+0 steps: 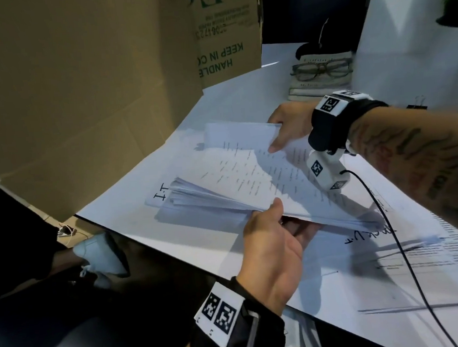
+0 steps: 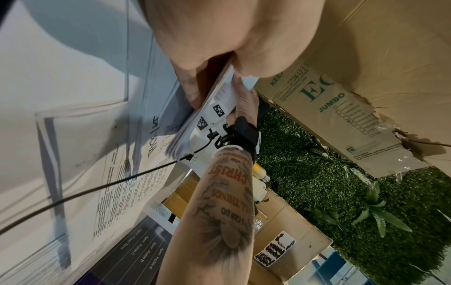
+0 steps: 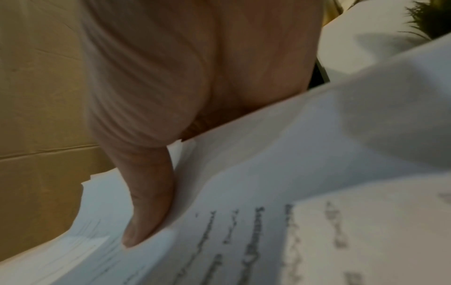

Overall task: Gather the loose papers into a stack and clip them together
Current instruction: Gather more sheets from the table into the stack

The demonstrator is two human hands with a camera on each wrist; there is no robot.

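A thick, uneven stack of printed papers (image 1: 231, 178) is lifted at a slant off the white table (image 1: 132, 208), its left end still down. My left hand (image 1: 283, 215) grips the near edge, thumb on top and fingers underneath. My right hand (image 1: 282, 133) holds the far edge, thumb pressed on the top sheet. The left wrist view shows my fingers (image 2: 192, 92) under the stack (image 2: 219, 96), with the right hand (image 2: 246, 104) beyond. In the right wrist view my thumb (image 3: 146, 212) lies on the papers (image 3: 244, 192). A black binder clip (image 1: 417, 105) lies behind my right forearm.
A big cardboard box (image 1: 78, 89) stands at the table's left rear. Glasses (image 1: 321, 70) rest on books at the back. A black cable (image 1: 391, 229) runs from my right wrist across large printed sheets (image 1: 420, 256). A white wall panel (image 1: 402, 22) closes the right.
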